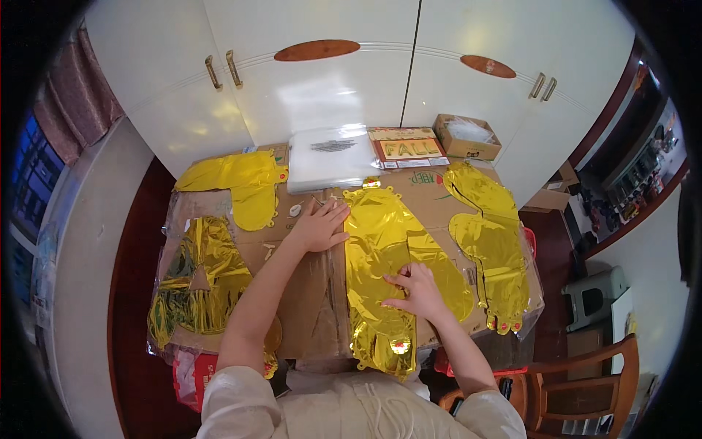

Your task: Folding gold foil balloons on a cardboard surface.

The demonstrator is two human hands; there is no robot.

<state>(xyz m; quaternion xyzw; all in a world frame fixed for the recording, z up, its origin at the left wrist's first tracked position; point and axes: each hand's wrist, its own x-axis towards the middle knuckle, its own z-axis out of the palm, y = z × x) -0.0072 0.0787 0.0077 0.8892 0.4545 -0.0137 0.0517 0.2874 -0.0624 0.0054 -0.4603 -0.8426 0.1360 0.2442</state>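
A flat gold foil balloon (376,234), uninflated, lies lengthwise on the cardboard-covered table (311,293) in front of me. My left hand (320,227) is open, its fingers spread on the cardboard and reaching the balloon's upper left edge. Lower down, my right hand (418,291) rests on the balloon's foil. Its thumb and forefinger are apart, the other fingers are curled, and no held object shows between them. Small pale scraps (295,210) lie beside my left fingertips.
More flat gold balloons lie at the upper left (252,192), lower left (201,274) and right (496,252). Along the back are clear plastic bags (330,162), a printed card pack (409,148) and a small box (468,137) of plastic. A wooden chair (585,388) stands at right.
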